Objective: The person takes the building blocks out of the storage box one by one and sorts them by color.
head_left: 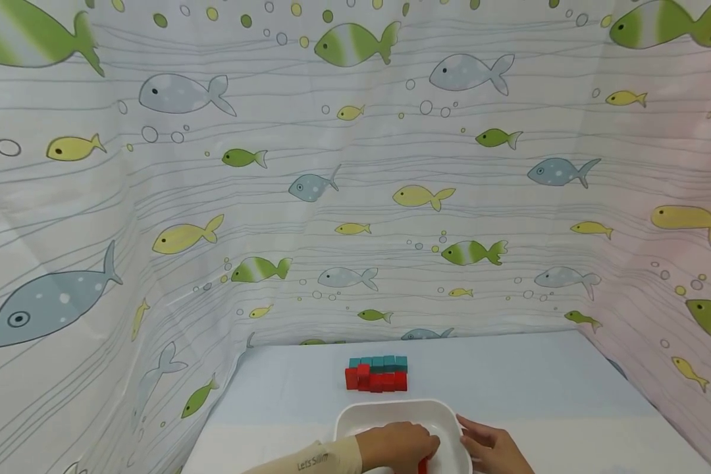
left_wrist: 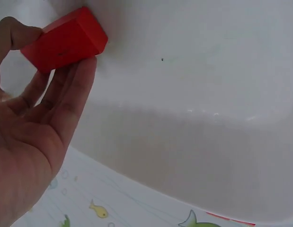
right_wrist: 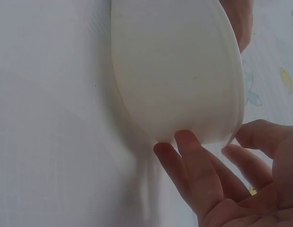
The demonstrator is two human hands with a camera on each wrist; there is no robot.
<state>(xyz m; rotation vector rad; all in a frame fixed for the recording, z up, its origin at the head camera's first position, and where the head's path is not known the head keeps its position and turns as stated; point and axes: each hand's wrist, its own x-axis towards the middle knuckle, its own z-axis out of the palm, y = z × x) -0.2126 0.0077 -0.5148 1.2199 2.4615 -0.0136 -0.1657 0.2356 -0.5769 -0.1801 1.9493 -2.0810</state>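
A white basin (head_left: pixel 450 431) with rounded corners stands at the near side of the table. Reaching into it, my left hand (head_left: pixel 394 446) pinches a red block (left_wrist: pixel 66 42) between thumb and fingers, as the left wrist view shows closely. The basin floor under the block is white with a small dark speck. At the basin's right side, my right hand (head_left: pixel 496 449) holds the rim, thumb at the edge. In the right wrist view, its fingertips (right_wrist: pixel 186 138) press against the outer wall. The near part of the basin is cut off in the head view.
Beyond the basin stand a row of red blocks (head_left: pixel 382 382) and, right behind it, a row of teal blocks (head_left: pixel 378 363). One red block sits higher than its neighbours. The pale tabletop (head_left: pixel 509 375) meets a fish-printed curtain (head_left: pixel 391 164) at the back and sides.
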